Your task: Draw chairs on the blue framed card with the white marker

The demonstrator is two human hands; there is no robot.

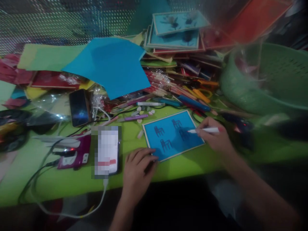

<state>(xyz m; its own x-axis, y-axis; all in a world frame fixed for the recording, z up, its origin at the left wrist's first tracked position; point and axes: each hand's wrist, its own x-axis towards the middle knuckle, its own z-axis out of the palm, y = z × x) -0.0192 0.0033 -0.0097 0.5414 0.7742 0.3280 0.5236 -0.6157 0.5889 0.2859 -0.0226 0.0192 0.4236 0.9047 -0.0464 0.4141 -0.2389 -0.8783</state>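
Note:
A blue card point(173, 147) with a pale border lies at a slant on the green tabletop. Several small dark chair drawings point(166, 145) stand on it. My right hand point(218, 138) is closed around a white marker pen point(209, 130) with a reddish end, its tip over the drawing at the card's right. Shadow and blur hide whether the tip touches. At the card's lower left corner, my left hand point(141, 166) rests with its fingers slightly bent and apart, fingertips on the edge.
A lit phone point(107, 150) on a white cable lies left, beside a purple device point(74, 154) and a dark phone point(80, 107). Behind are blue paper point(110, 64), sticks, pens and orange-handled scissors point(203, 94). Framed cards point(178, 24) are stacked at the back; a green basket point(240, 83) stands right.

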